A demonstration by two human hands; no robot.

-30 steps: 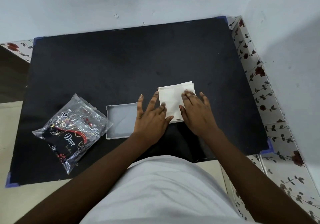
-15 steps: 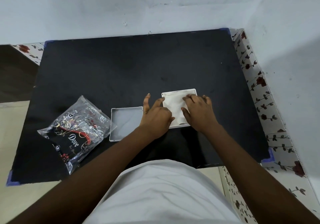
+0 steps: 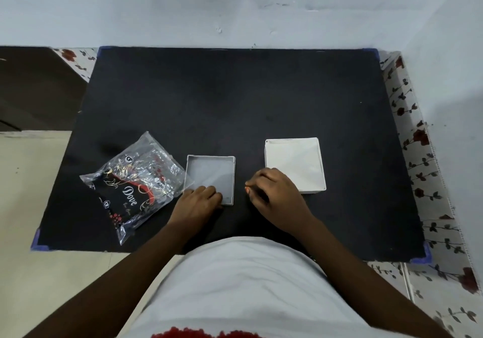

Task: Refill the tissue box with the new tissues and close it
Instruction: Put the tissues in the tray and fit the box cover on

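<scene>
**Box filled, lid off**

Tissue box (image 3: 295, 165) sits right of centre on the black mat (image 3: 235, 102), open top packed with white tissues. Lid (image 3: 210, 178) lies upturned to its left, well apart. Left hand (image 3: 197, 201) grips the lid's near edge, fingers curled over it. Right hand (image 3: 274, 194) is loosely curled beside the box, holding nothing. Empty wrapper (image 3: 136, 186) lies left of the lid.

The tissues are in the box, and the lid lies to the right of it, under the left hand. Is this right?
Not quite: in the head view, the lid lies to the left of the box, under the left hand. The tissues are in the box.
</scene>
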